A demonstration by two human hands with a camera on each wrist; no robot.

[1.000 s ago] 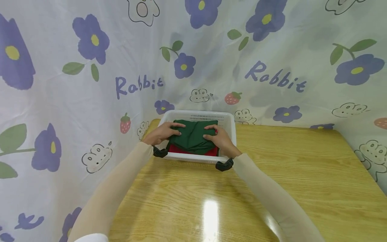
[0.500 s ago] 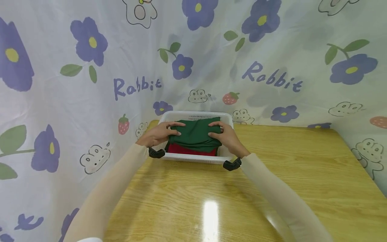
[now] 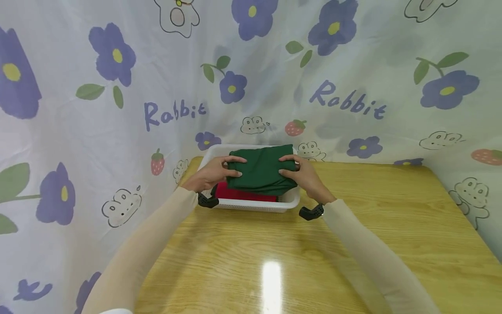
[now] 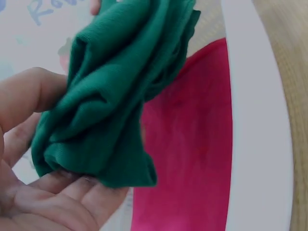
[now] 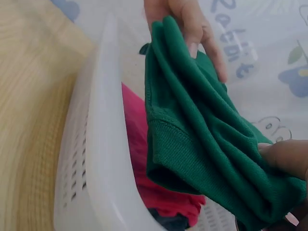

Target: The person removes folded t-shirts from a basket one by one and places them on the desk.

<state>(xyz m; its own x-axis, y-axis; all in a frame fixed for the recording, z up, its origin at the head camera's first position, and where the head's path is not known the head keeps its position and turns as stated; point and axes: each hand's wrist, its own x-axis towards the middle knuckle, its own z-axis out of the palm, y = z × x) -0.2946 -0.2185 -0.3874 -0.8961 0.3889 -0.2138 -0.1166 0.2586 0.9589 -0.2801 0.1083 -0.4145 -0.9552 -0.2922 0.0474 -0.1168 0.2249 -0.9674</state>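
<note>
You have a folded, dark green piece of knitted cloth (image 3: 262, 171) stretched between your two hands, its creased layers running from the fingers of one to the fingers of the other. Your left hand (image 3: 213, 173) pinches its left end, with the index finger and thumb lying on the face you see from above and other fingers supporting it beneath, as your left wrist view shows. Your right hand (image 3: 307, 178) pinches the opposite end, its index finger and thumb slightly apart on the green fabric. A ribbed band (image 5: 168, 149) on the cloth hangs on the near side, between your two sets of fingers.

Below your fingers and nearer to you, a flat, bright red cloth (image 3: 247, 193) lies inside a white, rectangular plastic basket (image 3: 251, 205) with perforated walls. Whether the green underside touches the red, you cannot tell. A bit of dark fabric (image 5: 172, 221) shows under the edge of the red cloth, on your right fingers' side. The basket stands on a wood-grained, yellowish desk (image 3: 235, 244), which reaches toward you and out past your right fingers. Beyond your fingertips hangs a white curtain (image 3: 270, 96) printed with purple flowers, strawberries and rabbits.
</note>
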